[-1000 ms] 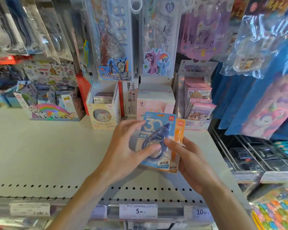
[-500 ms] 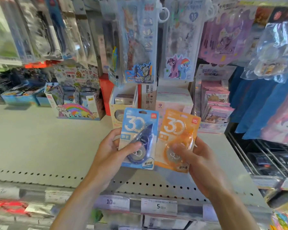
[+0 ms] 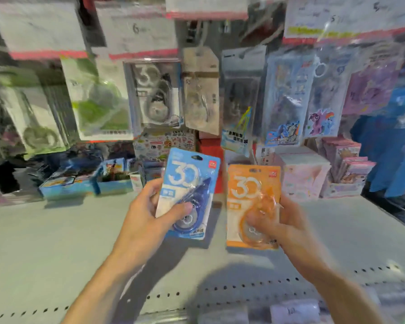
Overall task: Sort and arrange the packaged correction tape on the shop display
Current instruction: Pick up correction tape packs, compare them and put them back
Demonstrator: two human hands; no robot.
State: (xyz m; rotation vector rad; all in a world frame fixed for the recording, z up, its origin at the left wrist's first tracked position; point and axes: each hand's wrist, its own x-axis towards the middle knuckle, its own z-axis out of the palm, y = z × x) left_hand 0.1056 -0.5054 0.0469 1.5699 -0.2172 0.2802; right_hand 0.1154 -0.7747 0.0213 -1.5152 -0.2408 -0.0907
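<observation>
Left hand point(image 3: 147, 213) grips blue pack point(image 3: 187, 195); right hand point(image 3: 283, 228) grips orange pack point(image 3: 253, 206) — match blue to grey hanging pack point(image 3: 156, 94) above; hook hole first.

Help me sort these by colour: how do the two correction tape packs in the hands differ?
The blue correction tape pack is in the left hand and held higher and tilted; the orange correction tape pack is in the right hand, lower and nearly upright. Both show a large "30" and a hang hole.

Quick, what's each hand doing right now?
Left hand: grips the blue correction tape pack.
Right hand: grips the orange correction tape pack.
</observation>
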